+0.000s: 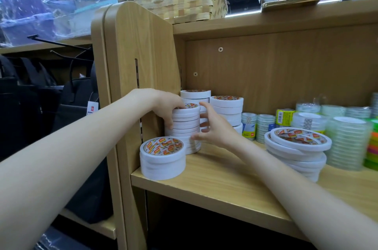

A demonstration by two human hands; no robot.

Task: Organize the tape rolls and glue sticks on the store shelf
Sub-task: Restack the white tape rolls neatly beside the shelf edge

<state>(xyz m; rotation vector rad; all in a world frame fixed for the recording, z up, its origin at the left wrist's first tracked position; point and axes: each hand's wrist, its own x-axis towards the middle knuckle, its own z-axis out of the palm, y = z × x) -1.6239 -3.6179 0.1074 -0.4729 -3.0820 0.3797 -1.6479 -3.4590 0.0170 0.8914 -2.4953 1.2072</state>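
The left hand [171, 109] gripped a tall stack of thin white double-sided tape rolls [185, 129] near the left end of the wooden shelf [221, 180], hard against the upright side panel [143, 65]. Its fingers curled down the stack's left flank with the fingertips spread over several rolls, probably because so narrow a column of slim rolls would shear apart if held at one level only. The right hand [214, 127] stood at the stack's right side with fingers loosely spread and half bent; its thumb and fingertips lay at or just off the rolls, and whether they actually pressed could not be told. Together the two hands bracketed the column, which looked like squaring it up or sliding it as one piece.

A shorter stack of wider rolls [163, 157] sat at the shelf's front left corner, just in front of the held column, its red and yellow core label facing up. Two more white stacks [227, 109] stood behind, toward the back panel. To the right, near the front edge, a leaning stack of large-diameter rolls [296, 153] had its top rolls slid off centre, so it likely still needed straightening. Behind it stood wrapped clear tape packs [266, 127], grouped by kind. No glue sticks could be made out.
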